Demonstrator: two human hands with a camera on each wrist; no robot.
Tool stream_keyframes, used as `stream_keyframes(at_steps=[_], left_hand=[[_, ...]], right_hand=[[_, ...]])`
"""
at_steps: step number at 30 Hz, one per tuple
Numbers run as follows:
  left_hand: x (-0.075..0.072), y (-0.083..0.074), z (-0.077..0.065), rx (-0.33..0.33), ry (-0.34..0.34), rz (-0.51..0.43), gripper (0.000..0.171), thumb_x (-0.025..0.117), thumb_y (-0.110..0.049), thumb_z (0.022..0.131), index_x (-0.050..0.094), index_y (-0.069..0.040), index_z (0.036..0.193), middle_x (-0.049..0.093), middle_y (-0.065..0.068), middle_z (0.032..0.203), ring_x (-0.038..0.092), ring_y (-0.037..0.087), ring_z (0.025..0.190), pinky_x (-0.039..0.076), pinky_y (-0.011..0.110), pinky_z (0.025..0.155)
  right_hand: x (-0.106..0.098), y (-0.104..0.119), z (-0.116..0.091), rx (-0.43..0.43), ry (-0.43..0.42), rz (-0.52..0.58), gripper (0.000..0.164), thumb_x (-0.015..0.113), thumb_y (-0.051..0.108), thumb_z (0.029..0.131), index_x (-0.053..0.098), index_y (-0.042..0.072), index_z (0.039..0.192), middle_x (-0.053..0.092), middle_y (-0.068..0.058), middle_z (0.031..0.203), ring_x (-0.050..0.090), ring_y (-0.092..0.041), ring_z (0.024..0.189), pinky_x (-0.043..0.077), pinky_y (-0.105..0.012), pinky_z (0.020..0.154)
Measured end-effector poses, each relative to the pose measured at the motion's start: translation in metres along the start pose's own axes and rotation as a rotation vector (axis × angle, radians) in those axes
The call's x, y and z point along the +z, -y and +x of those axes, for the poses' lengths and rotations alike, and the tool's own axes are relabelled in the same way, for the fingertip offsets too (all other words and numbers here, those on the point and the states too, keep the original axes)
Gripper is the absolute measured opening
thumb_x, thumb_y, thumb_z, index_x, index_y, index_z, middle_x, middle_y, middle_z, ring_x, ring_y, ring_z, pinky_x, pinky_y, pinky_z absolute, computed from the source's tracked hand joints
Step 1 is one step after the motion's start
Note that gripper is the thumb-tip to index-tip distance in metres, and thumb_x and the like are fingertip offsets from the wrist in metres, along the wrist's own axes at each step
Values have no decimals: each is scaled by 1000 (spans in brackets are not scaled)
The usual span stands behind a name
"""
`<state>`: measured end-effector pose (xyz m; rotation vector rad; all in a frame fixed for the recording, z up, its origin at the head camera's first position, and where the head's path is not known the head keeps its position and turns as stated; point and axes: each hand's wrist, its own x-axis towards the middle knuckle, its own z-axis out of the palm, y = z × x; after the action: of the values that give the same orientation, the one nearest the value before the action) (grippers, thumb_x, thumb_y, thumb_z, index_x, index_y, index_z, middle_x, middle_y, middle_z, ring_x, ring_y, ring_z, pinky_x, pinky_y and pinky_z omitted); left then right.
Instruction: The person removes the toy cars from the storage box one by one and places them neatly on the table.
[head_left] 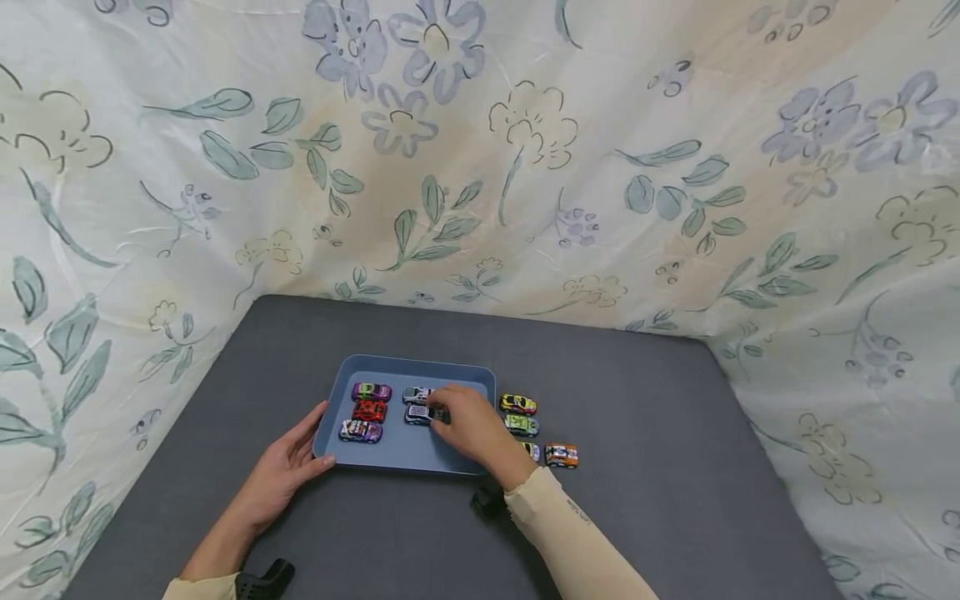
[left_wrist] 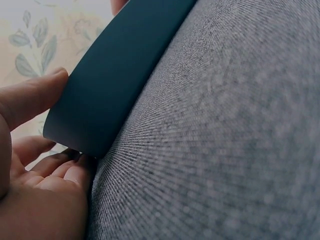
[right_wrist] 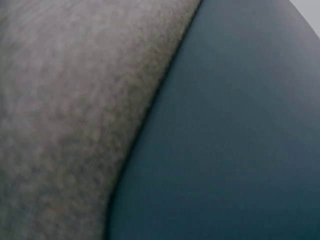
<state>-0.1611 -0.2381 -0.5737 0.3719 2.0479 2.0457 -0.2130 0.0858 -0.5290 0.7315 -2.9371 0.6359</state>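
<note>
A blue-grey tray [head_left: 405, 457] lies on the table, and my left hand [head_left: 288, 462] holds its near left corner, thumb at the front wall and fingers along the side. Inside, over the right half, my right hand [head_left: 476, 425] pinches a dark silver toy car [head_left: 418, 414] at its right end. Just behind that car is a white and grey toy car [head_left: 415, 395], partly covered by the fingers. On the left of the tray stand a purple and green car [head_left: 371, 391], a red car [head_left: 369, 411] and a purple and white car [head_left: 361, 431] in a column.
Right of the tray are a yellow car [head_left: 518, 403], a green car [head_left: 522, 425], an orange and white car [head_left: 562, 455] and a yellow-green car [head_left: 532, 451] partly hidden by the right wrist. Flowered cloth [head_left: 465, 192] surrounds the grey table [head_left: 645, 500].
</note>
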Motion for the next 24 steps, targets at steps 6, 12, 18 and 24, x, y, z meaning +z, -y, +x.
stream_keyframes(at_steps=[6, 12, 18, 24], left_hand=[[0, -1, -1, -3, -3, 4, 91, 72, -1, 104, 13, 1, 173, 12, 31, 175, 13, 48, 159, 38, 11, 112], [1, -2, -2, -11, -8, -1, 91, 73, -1, 104, 13, 1, 173, 12, 32, 175, 13, 48, 159, 38, 11, 112], [0, 0, -2, -11, -7, 11, 92, 74, -3, 104, 14, 1, 173, 13, 31, 175, 13, 48, 160, 37, 11, 112], [0, 2, 0, 8, 1, 3, 91, 72, 0, 104, 13, 1, 173, 13, 32, 175, 13, 48, 159, 38, 12, 113]], right_hand=[[0, -2, -1, 2, 15, -14, 30, 84, 16, 97, 80, 14, 127, 75, -1, 122, 70, -13, 107, 61, -34, 93], [-2, -2, -2, 13, 25, -9, 27, 86, 16, 96, 80, 14, 123, 76, -1, 118, 70, -12, 103, 61, -33, 90], [-3, -3, -4, 32, 28, 13, 25, 86, 15, 96, 81, 11, 120, 76, -1, 113, 69, -11, 99, 61, -32, 85], [-5, -4, -4, 17, 0, 14, 25, 85, 13, 95, 81, 10, 120, 76, -2, 113, 68, -12, 98, 61, -33, 85]])
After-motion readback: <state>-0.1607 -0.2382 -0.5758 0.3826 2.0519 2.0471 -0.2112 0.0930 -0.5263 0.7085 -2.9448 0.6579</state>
